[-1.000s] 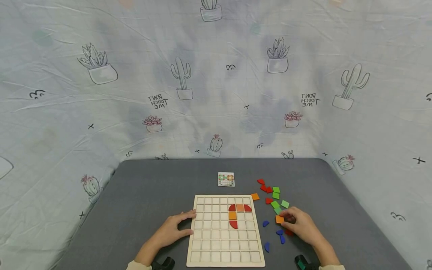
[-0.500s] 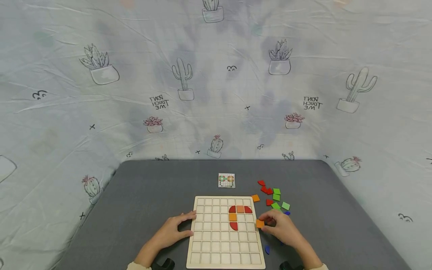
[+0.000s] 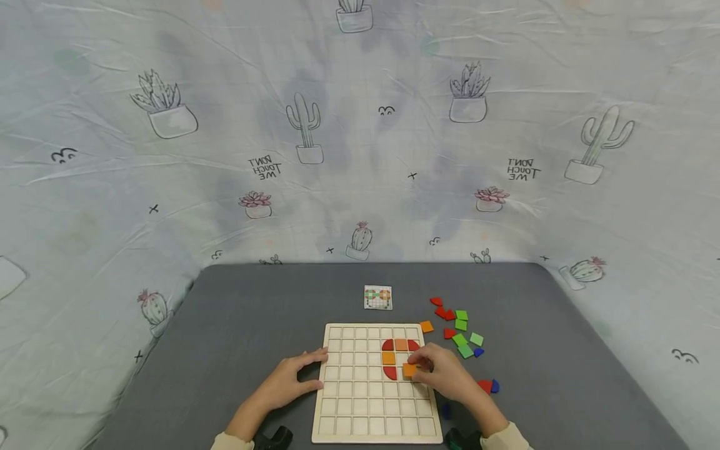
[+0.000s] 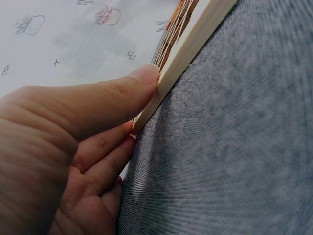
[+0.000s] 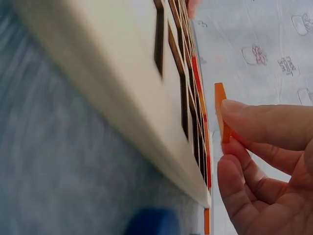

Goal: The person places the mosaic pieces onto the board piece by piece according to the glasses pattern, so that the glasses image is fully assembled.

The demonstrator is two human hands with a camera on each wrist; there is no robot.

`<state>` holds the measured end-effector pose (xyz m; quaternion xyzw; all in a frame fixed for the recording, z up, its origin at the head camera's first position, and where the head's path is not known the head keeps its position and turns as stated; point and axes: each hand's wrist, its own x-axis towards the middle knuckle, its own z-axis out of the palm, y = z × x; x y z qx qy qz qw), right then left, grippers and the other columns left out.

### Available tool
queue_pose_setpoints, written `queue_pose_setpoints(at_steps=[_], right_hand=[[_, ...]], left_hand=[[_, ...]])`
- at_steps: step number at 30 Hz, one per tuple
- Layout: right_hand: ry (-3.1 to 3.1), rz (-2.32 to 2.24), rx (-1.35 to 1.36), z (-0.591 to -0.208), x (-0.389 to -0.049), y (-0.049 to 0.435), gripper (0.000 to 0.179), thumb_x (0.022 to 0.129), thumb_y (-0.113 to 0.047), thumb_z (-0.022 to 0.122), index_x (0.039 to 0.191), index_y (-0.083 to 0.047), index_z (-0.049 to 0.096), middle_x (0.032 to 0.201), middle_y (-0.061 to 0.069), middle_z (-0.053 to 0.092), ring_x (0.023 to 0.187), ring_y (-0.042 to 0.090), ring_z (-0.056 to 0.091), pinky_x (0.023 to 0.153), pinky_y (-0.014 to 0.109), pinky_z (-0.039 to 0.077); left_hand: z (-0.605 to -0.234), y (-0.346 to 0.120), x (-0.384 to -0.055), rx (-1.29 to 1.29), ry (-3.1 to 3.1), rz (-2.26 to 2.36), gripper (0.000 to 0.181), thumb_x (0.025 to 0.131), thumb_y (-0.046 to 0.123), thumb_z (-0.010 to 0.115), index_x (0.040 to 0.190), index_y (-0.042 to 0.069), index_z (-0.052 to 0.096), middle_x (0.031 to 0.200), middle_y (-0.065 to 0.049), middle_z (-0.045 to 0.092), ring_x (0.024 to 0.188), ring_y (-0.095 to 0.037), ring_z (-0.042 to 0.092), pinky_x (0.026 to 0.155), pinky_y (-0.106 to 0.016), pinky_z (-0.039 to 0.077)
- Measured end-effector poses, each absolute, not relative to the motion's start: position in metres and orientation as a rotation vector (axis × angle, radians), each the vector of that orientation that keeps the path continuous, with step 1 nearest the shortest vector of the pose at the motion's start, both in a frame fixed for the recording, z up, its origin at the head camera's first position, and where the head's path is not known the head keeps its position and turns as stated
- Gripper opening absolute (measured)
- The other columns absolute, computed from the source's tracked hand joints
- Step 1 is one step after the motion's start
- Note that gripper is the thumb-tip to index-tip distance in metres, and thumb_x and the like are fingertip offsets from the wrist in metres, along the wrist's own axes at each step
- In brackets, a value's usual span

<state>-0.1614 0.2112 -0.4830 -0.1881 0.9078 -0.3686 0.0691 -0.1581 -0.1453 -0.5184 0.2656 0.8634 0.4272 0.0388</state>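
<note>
Orange tile (image 3: 409, 371) pinched in right fingers (image 5: 266, 186), above board (image 3: 360, 407).

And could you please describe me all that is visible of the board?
The board is a flat, pale rectangle, seemingly wooden, with a raised rim and a grid of sunken square cells. It lies flat on the grey table. In its far right part, five cells show red pieces or orange squares. The left hand touches its left edge; the right hand holds an orange tile above it.
</note>
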Motion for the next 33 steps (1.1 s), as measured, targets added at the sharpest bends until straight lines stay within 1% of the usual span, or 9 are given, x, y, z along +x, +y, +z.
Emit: queue_pose_setpoints(at_steps=[5, 12, 21, 26, 33], right_hand=[[2.706, -1.074, -0.619, -0.489, -0.163, 0.207, 0.016, 0.079, -0.011, 0.075, 0.094, -0.014, 0.070, 0.092, -0.004, 0.059, 0.079, 0.007, 0.054, 0.067, 0.018, 0.052], [2.715, -1.020, -0.645, -0.493, -0.166, 0.205, 0.014, 0.080, -0.013, 0.076, 0.092, -0.016, 0.069, 0.089, -0.006, 0.058, 0.077, 0.006, 0.052, 0.064, 0.018, 0.050], [2.753, -1.012, -0.673, -0.498, -0.168, 0.205, 0.014, 0.080, -0.013, 0.076, 0.091, -0.016, 0.069, 0.089, -0.006, 0.057, 0.077, 0.004, 0.051, 0.065, 0.018, 0.051], [2.773, -1.009, -0.710, -0.497, -0.168, 0.204, 0.014, 0.079, -0.013, 0.076, 0.092, -0.015, 0.069, 0.090, -0.007, 0.057, 0.078, 0.003, 0.051, 0.066, 0.019, 0.051], [2.755, -0.971, -0.694, -0.495, -0.168, 0.204, 0.017, 0.079, -0.017, 0.077, 0.095, -0.017, 0.071, 0.090, -0.008, 0.057, 0.079, 0.005, 0.051, 0.066, 0.020, 0.050]], left_hand=[[-0.522, -0.145, -0.157, 0.845, 2.688, 1.282, 0.056, 0.083, 0.039, 0.069, 0.130, 0.012, 0.059, 0.139, -0.008, 0.052, 0.128, -0.030, 0.049, 0.110, -0.052, 0.034], [-0.520, -0.144, -0.156, 0.834, 2.695, 1.282, 0.056, 0.083, 0.039, 0.069, 0.130, 0.010, 0.059, 0.139, -0.009, 0.052, 0.128, -0.033, 0.048, 0.109, -0.056, 0.032], [-0.521, -0.143, -0.159, 0.815, 2.682, 1.304, 0.055, 0.080, 0.033, 0.073, 0.129, 0.011, 0.059, 0.139, -0.009, 0.053, 0.129, -0.034, 0.047, 0.110, -0.054, 0.032], [-0.520, -0.143, -0.159, 0.813, 2.686, 1.288, 0.056, 0.081, 0.037, 0.072, 0.130, 0.012, 0.059, 0.139, -0.008, 0.052, 0.129, -0.032, 0.047, 0.111, -0.052, 0.033], [-0.517, -0.143, -0.157, 0.821, 2.671, 1.298, 0.058, 0.081, 0.040, 0.071, 0.130, 0.012, 0.059, 0.140, -0.007, 0.052, 0.129, -0.032, 0.048, 0.110, -0.055, 0.031]])
